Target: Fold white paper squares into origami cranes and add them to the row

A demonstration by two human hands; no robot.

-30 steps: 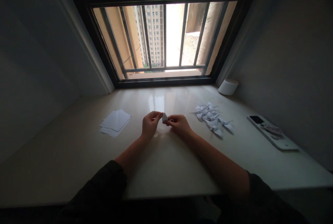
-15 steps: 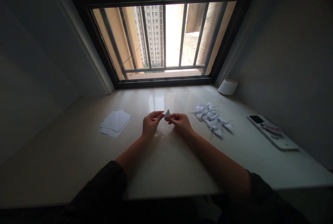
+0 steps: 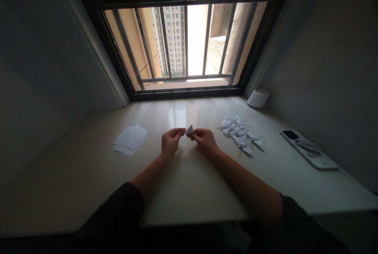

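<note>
A small folded white paper piece, an origami crane by its shape (image 3: pixel 189 129), is held up between my hands over the middle of the ledge. My left hand (image 3: pixel 171 140) pinches its left end with thumb and forefinger. From the other side, my right hand (image 3: pixel 206 140) grips the lower right part, the fingers closed around it. Much of the piece is covered by my fingertips. Right of my hands lies a pile of finished paper cranes (image 3: pixel 240 134). On the left is a loose stack of white paper sheets (image 3: pixel 131 139).
The pale ledge (image 3: pixel 177 203) runs up to a barred window (image 3: pixel 189 45). A white cylindrical object (image 3: pixel 258 99) stands in the back right corner. Near the right wall lies a phone (image 3: pixel 320 160) with a ring-like attachment on its back.
My left fingers have drawn closer together at the paper's left end. The paper crane has tilted slightly. The stack and the pile have not moved.
</note>
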